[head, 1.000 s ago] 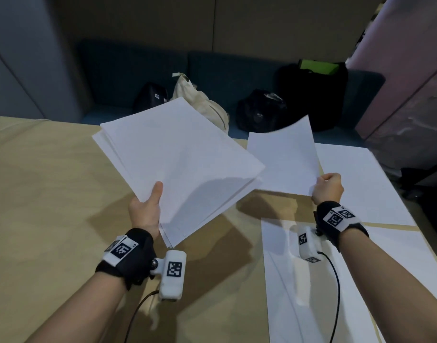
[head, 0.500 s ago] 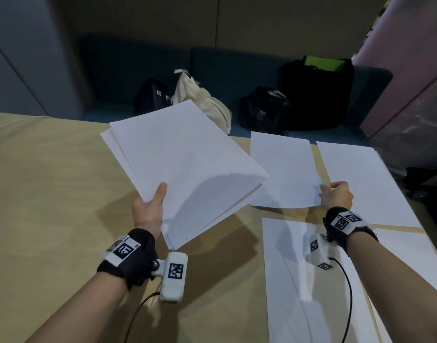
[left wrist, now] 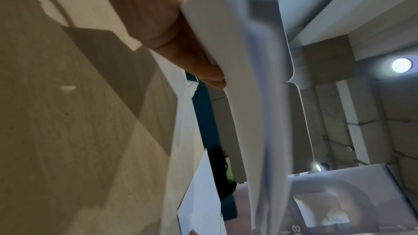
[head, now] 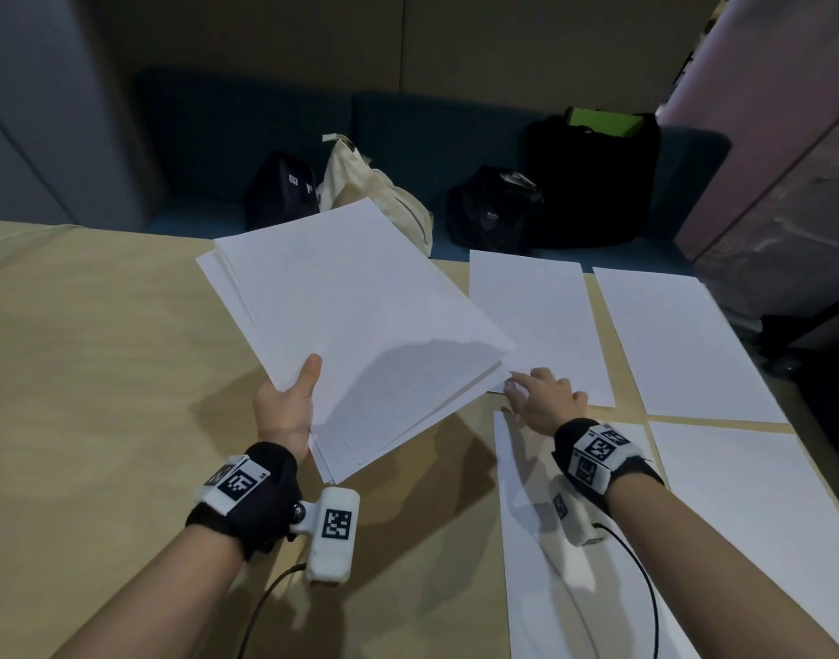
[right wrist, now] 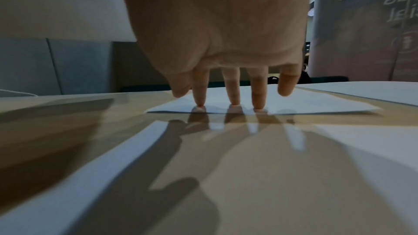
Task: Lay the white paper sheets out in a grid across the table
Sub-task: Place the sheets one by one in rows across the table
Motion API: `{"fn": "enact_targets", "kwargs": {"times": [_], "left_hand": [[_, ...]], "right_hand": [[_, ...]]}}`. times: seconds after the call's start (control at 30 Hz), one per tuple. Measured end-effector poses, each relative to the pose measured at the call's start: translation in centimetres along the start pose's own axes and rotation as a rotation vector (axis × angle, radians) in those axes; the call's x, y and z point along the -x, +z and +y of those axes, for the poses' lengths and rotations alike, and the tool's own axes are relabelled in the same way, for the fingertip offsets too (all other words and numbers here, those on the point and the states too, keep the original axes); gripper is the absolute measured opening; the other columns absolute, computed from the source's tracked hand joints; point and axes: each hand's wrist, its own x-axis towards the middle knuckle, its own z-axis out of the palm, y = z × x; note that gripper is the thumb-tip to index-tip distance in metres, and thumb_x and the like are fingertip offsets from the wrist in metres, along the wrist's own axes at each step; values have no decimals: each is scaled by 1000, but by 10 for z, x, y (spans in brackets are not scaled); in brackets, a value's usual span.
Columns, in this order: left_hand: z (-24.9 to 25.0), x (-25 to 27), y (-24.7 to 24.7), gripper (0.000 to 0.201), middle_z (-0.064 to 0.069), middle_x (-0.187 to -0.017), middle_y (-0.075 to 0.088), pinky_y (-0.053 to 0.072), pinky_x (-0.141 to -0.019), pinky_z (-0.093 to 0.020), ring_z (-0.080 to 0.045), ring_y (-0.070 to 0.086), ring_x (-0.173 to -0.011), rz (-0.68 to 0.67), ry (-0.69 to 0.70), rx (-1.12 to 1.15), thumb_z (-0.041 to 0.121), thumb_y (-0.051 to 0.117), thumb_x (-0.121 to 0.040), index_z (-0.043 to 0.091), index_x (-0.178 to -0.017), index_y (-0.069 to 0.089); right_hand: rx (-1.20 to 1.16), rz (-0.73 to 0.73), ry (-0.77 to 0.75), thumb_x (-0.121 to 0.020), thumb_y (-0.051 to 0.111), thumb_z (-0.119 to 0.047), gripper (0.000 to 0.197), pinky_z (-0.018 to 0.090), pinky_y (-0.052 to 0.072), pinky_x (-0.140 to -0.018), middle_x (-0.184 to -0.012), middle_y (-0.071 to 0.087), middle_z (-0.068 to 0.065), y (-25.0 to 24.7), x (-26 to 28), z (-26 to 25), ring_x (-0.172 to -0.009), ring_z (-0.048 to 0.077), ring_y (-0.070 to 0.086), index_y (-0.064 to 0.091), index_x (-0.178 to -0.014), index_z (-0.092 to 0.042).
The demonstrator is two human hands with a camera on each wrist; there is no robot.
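My left hand [head: 289, 406] grips a stack of white paper sheets [head: 351, 325] above the wooden table [head: 98, 373], thumb on top; in the left wrist view the fingers [left wrist: 203, 71] lie under the stack [left wrist: 237, 96]. A single sheet [head: 541, 321] lies flat at the far middle right, its near left corner hidden under the held stack. My right hand [head: 541, 397] rests on this sheet's near edge with straight fingertips [right wrist: 233, 103] pressing down on the sheet [right wrist: 294, 103]. Three more sheets lie flat: far right [head: 683, 340], near right [head: 764, 506], near middle [head: 550, 587].
Beyond the table's far edge stands a dark blue bench [head: 408, 126] with black bags [head: 593, 183], a smaller black bag [head: 279, 192] and a cream cloth bag [head: 384, 202]. A pink wall panel [head: 779, 159] rises at right. The table's left half shows bare wood.
My right hand brought the single sheet down from the air onto the table, let go of its pinch and now presses the near edge with flat fingers. The left hand still holds the stack.
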Motion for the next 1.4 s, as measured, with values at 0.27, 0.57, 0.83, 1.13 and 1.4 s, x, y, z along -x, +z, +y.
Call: {"fn": "enact_targets", "kwargs": {"times": [0.27, 0.57, 0.83, 1.13, 1.4], "left_hand": [[-4, 4, 0, 37, -8, -115, 63, 45, -91, -31, -22, 60, -103, -16, 0, -10, 17, 63, -88, -1, -121, 59], [-4, 10, 3, 34, -4, -110, 62, 43, -89, -29, -20, 59, -102, -36, 15, -8, 15, 63, -88, 1, -119, 60], [-3, 13, 2, 32, -4, -109, 62, 43, -89, -28, -19, 59, -100, -35, 23, -1, 14, 63, -88, 2, -117, 60], [-2, 15, 2, 28, -5, -109, 63, 43, -87, -29, -20, 59, -98, -55, 18, 18, 13, 63, -88, 4, -114, 61], [0, 17, 2, 26, -5, -109, 62, 44, -88, -28, -20, 59, -99, -59, 15, 25, 14, 63, -88, 6, -113, 61]], "right_hand": [[43, -3, 15, -98, 25, -44, 42, 51, 25, -106, -145, 36, -2, 4, 6, 22, -128, 30, 41, 37, -137, -42], [19, -1, 20, -97, 34, -42, 43, 53, 24, -107, -151, 28, -1, 9, 14, 23, -134, 31, 34, 33, -140, -40], [-50, -17, 62, -98, 34, -39, 43, 53, 13, -113, -156, 19, -3, 8, 20, 27, -142, 32, 21, 33, -141, -41], [-77, -15, 66, -99, 31, -39, 41, 53, 11, -114, -157, 19, -3, 6, 22, 27, -143, 33, 20, 36, -140, -39], [-60, -1, 74, -98, 35, -36, 42, 52, 13, -114, -154, 25, 0, 1, 29, 26, -140, 32, 24, 36, -140, -37]]}}
